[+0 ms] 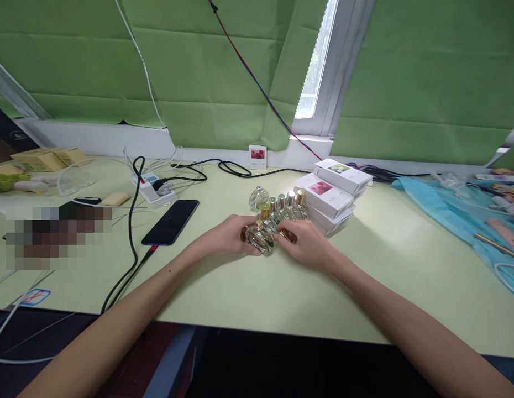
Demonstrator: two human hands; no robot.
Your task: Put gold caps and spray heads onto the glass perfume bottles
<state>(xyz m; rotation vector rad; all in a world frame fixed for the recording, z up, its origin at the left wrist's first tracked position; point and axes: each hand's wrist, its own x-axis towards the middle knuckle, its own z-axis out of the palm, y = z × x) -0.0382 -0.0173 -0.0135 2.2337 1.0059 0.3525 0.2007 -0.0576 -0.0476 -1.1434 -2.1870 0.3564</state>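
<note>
My left hand is wrapped round the left side of a round glass bottle with a small gold neck. My right hand has its fingers curled at the right of that bottle, against a small amber-coloured item. Just behind my hands stands a group of clear bottles with gold, green and silver caps, among them a gold-capped one. Another round clear bottle stands apart at the back left of the group.
White boxes are stacked right behind the bottles. A phone on a cable and a power strip lie left. One small box stands by the wall. Blue plastic covers the right side of the table.
</note>
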